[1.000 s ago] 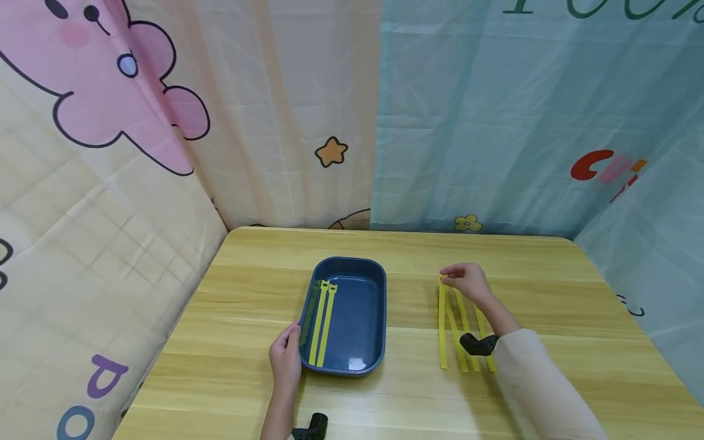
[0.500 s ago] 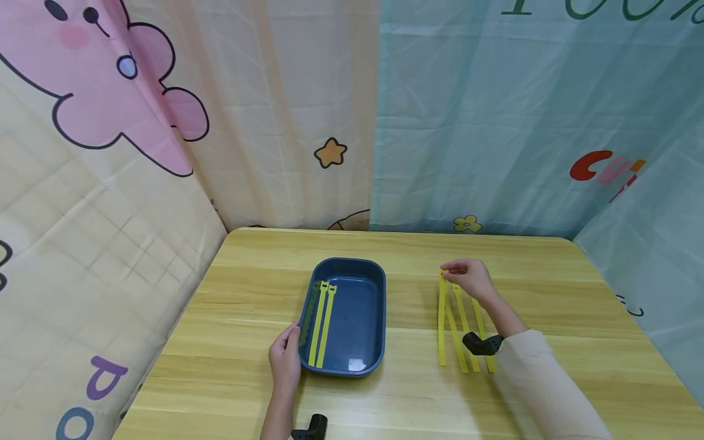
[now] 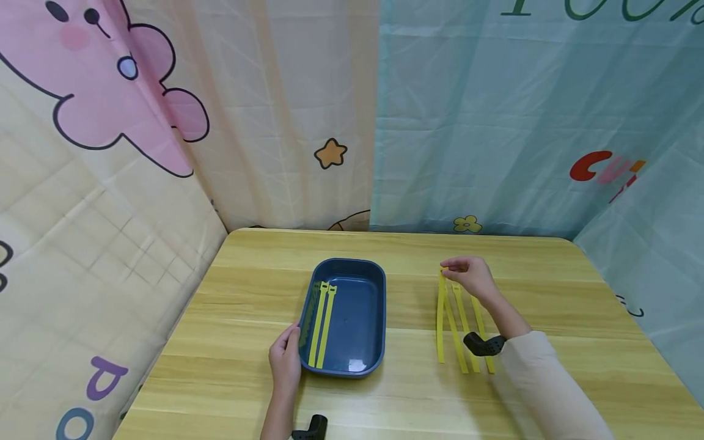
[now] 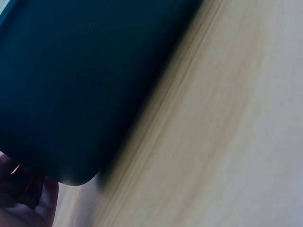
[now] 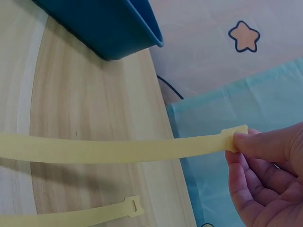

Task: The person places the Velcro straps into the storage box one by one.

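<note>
In the head view, my left hand [image 3: 286, 355] grips the near left side of a dark blue plastic tray [image 3: 357, 327], thumb at the rim. Two yellow hook-and-loop cable ties [image 3: 327, 327] lie lengthwise in the tray's left half; darker green strips show beside them along the left wall. My right hand [image 3: 470, 278] pinches the slotted head of another yellow cable tie [image 5: 113, 150] between thumb and fingers. That tie hangs down toward me, its head raised above the table. Several more yellow ties [image 3: 458, 342] lie side by side under my right forearm, partly hidden.
The wooden table [image 3: 396, 403] carries the tray at left of centre and the loose ties at right. Printed curtains [image 3: 467, 122] stand behind its far edge and at both sides. Each wrist bears a black camera mount [image 3: 484, 344].
My right hand has risen slightly and moved a little away from me, lifting the pinched cable tie off the table. My left hand and the tray have stayed put.
</note>
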Demonstrator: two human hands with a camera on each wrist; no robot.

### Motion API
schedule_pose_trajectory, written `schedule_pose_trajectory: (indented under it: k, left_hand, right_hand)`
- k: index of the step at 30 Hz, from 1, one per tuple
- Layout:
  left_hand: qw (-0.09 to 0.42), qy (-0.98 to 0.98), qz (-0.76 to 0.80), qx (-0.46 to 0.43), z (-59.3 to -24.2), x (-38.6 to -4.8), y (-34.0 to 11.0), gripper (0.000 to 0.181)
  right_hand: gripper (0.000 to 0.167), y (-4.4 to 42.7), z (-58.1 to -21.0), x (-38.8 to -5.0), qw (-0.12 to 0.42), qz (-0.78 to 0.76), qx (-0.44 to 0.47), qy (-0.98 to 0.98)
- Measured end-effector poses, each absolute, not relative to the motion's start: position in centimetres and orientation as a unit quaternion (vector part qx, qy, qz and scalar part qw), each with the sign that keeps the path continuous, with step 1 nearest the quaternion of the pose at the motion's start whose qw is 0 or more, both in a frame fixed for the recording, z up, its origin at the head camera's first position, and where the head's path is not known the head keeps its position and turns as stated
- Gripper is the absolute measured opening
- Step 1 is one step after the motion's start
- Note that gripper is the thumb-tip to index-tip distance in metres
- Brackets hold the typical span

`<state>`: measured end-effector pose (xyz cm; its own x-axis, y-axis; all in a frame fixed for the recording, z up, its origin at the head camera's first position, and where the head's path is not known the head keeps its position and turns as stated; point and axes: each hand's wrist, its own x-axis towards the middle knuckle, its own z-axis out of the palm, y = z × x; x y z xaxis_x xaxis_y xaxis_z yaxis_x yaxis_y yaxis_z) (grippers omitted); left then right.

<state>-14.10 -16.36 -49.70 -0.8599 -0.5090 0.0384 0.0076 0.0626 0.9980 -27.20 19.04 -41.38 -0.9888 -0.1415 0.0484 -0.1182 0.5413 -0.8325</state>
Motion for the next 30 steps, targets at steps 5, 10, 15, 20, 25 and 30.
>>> schedule_pose_trajectory:
  k: [5, 10, 15, 20, 25, 30]
  left_hand:
    - [0.194, -0.702, -0.662, 0.178, -49.6, -14.0, -16.3, 0.03]
    - [0.197, -0.702, -0.662, 0.176, -49.5, -13.9, -16.3, 0.03]
    - [0.199, -0.699, -0.664, 0.175, -49.5, -13.9, -16.3, 0.029]
    - [0.2, -0.699, -0.664, 0.175, -49.6, -14.0, -16.4, 0.03]
    - [0.205, -0.698, -0.664, 0.174, -49.8, -14.1, -16.4, 0.029]
    - [0.202, -0.694, -0.67, 0.172, -49.6, -14.0, -16.4, 0.029]
  right_hand:
    - [0.028, 19.0, -40.9, -26.9, 0.013, -0.476, -0.073, 0.876]
    - [0.029, 19.0, -40.5, -26.7, 0.012, -0.479, -0.078, 0.874]
    - [0.028, 18.9, -40.1, -26.5, 0.012, -0.477, -0.078, 0.876]
    - [0.027, 18.8, -39.5, -26.2, 0.009, -0.476, -0.079, 0.876]
    - [0.028, 18.7, -38.9, -25.9, 0.01, -0.479, -0.077, 0.875]
    - [0.028, 18.6, -38.7, -25.8, 0.011, -0.481, -0.076, 0.873]
